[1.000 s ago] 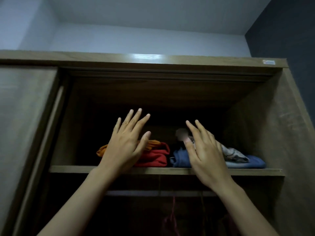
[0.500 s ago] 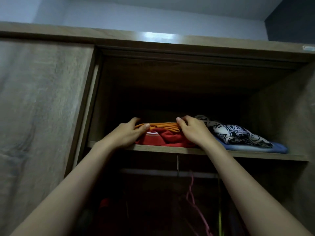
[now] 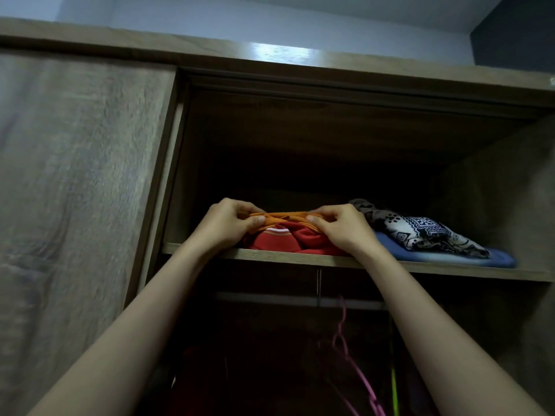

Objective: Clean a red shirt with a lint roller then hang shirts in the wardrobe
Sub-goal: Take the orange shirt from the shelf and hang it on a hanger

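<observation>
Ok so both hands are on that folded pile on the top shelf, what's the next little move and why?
Probably lift the orange garment off: left hand and right hand both pinch its front edge, and it lies on the red shirt that needs cleaning.

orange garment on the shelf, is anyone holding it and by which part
Yes. Both hands pinch the orange garment by its front folded edge: the left hand at its left end, the right hand at its right end. It lies on the red shirt.

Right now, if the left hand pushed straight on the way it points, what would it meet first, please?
The left hand already pinches the orange garment atop the red shirt. Beyond those, probably only the dark shelf recess; depth there is unclear.
</observation>
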Available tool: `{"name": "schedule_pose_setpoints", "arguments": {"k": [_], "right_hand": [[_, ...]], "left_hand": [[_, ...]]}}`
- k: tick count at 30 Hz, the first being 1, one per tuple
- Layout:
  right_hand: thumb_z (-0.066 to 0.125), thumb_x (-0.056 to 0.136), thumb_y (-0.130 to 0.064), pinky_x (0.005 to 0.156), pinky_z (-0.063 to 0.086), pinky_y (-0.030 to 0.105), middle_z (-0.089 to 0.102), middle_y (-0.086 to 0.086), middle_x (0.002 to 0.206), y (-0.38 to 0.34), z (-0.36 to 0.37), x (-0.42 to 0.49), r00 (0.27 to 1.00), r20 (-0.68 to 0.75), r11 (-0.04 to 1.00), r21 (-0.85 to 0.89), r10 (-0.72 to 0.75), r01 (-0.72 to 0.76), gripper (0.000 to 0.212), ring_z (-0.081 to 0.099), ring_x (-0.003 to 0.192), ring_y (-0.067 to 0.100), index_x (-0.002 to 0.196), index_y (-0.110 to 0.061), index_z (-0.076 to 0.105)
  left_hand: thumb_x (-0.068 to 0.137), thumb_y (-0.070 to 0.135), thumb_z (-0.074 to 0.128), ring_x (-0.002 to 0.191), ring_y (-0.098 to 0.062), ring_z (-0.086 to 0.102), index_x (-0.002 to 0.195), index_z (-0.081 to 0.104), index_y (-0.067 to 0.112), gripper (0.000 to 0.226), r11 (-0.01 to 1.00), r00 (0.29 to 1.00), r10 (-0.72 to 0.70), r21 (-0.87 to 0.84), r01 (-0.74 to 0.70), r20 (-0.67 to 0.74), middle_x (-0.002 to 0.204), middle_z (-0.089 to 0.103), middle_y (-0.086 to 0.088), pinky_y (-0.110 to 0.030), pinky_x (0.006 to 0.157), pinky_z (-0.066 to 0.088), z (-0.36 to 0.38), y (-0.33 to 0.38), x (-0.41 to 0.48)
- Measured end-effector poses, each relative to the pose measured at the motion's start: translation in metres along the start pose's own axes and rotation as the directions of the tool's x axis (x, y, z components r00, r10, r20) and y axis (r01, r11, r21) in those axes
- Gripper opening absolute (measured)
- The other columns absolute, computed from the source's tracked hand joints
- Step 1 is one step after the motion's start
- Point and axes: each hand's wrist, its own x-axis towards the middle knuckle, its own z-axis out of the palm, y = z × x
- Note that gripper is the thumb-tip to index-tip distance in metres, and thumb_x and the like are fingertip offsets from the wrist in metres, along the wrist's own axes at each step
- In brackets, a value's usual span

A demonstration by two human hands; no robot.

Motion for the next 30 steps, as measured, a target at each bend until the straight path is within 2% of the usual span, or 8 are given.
{"name": "schedule_pose_setpoints", "arguments": {"k": [4, 6, 10, 14, 19, 21, 25, 30], "right_hand": [[0.067, 0.082, -0.038, 0.096, 0.045, 0.053, 0.071, -0.011, 0.097, 0.0, 0.005, 0.009, 0.999, -0.021, 0.99, 0.135, 0.043, -0.04, 0.013, 0.062, 0.103, 0.019, 0.077, -0.05, 0.069], [0.066, 0.082, -0.039, 0.096, 0.044, 0.053, 0.071, -0.013, 0.097, -0.002, 0.006, 0.009, 0.996, -0.084, 0.987, 0.158, 0.032, -0.019, 0.014, 0.062, 0.105, 0.018, 0.08, -0.053, 0.068], [0.059, 0.075, -0.049, 0.097, 0.042, 0.054, 0.072, -0.018, 0.098, -0.008, 0.003, 0.002, 0.977, -0.214, 0.969, 0.235, -0.022, 0.073, 0.018, 0.062, 0.107, 0.013, 0.086, -0.062, 0.063], [0.062, 0.083, -0.04, 0.1, 0.043, 0.049, 0.071, -0.016, 0.102, -0.009, -0.001, -0.014, 0.944, -0.314, 0.946, 0.262, -0.101, 0.189, 0.019, 0.061, 0.108, 0.006, 0.1, -0.044, 0.07], [0.057, 0.093, -0.024, 0.08, 0.045, 0.005, 0.07, -0.011, 0.095, -0.01, -0.006, -0.028, 0.936, -0.3, 0.944, 0.213, -0.183, 0.253, 0.017, 0.062, 0.095, 0.0, 0.103, -0.024, 0.072], [0.056, 0.093, -0.027, 0.069, 0.04, -0.001, 0.068, -0.011, 0.092, -0.011, -0.008, -0.028, 0.939, -0.292, 0.952, 0.186, -0.184, 0.245, 0.016, 0.06, 0.089, -0.002, 0.102, -0.023, 0.069], [0.054, 0.094, -0.032, 0.067, 0.041, 0.002, 0.064, -0.012, 0.101, -0.01, -0.008, -0.034, 0.951, -0.252, 0.95, 0.209, -0.179, 0.234, 0.02, 0.058, 0.091, -0.005, 0.111, -0.027, 0.062], [0.05, 0.095, -0.037, 0.096, 0.043, 0.023, 0.053, -0.015, 0.123, -0.005, -0.011, -0.045, 0.976, -0.145, 0.915, 0.348, -0.164, 0.205, 0.047, 0.051, 0.111, -0.006, 0.14, -0.036, 0.036]], "left_hand": [[0.092, 0.031, 0.06, 0.088, -0.005, 0.06, 0.108, 0.071, 0.023, 0.021, 0.999, 0.996, 0.026, 0.04, -0.023, -0.083, 0.094, 0.067, 0.008, -0.014, 0.065, 0.045, 0.003, 0.003, 0.005], [0.092, 0.03, 0.061, 0.087, -0.003, 0.059, 0.109, 0.071, 0.022, 0.021, 0.999, 0.989, 0.045, 0.024, -0.042, -0.14, 0.096, 0.068, 0.006, -0.01, 0.064, 0.043, 0.004, 0.004, 0.006], [0.092, 0.026, 0.061, 0.092, 0.002, 0.06, 0.11, 0.07, 0.019, 0.021, 0.985, 0.957, 0.148, -0.05, -0.165, -0.248, 0.103, 0.069, 0.007, -0.006, 0.075, 0.045, 0.005, 0.006, 0.002], [0.092, 0.024, 0.062, 0.107, 0.002, 0.059, 0.109, 0.07, 0.019, 0.021, 0.944, 0.906, 0.265, -0.103, -0.314, -0.33, 0.118, 0.066, 0.009, -0.008, 0.088, 0.046, 0.006, 0.004, -0.007], [0.094, 0.043, 0.054, 0.1, -0.003, 0.064, 0.1, 0.07, 0.028, 0.024, 0.94, 0.972, 0.093, -0.304, -0.157, -0.215, 0.105, 0.07, 0.01, -0.025, 0.09, 0.051, 0.007, 0.004, -0.009], [0.092, 0.053, 0.05, 0.099, -0.008, 0.064, 0.104, 0.067, 0.031, 0.03, 0.931, 0.988, -0.002, -0.36, -0.054, -0.152, 0.103, 0.068, 0.009, -0.032, 0.093, 0.05, 0.006, 0.011, -0.005], [0.081, 0.057, 0.062, 0.103, -0.007, 0.06, 0.122, 0.056, 0.042, 0.044, 0.955, 0.997, 0.08, -0.287, -0.071, 0.017, 0.116, 0.059, 0.013, -0.029, 0.087, 0.053, 0.004, 0.025, -0.007], [0.079, 0.039, 0.072, 0.104, -0.001, 0.063, 0.127, 0.056, 0.04, 0.051, 0.914, 0.973, 0.196, -0.383, -0.135, 0.125, 0.119, 0.061, 0.014, -0.021, 0.084, 0.055, -0.005, 0.02, -0.008]]}}
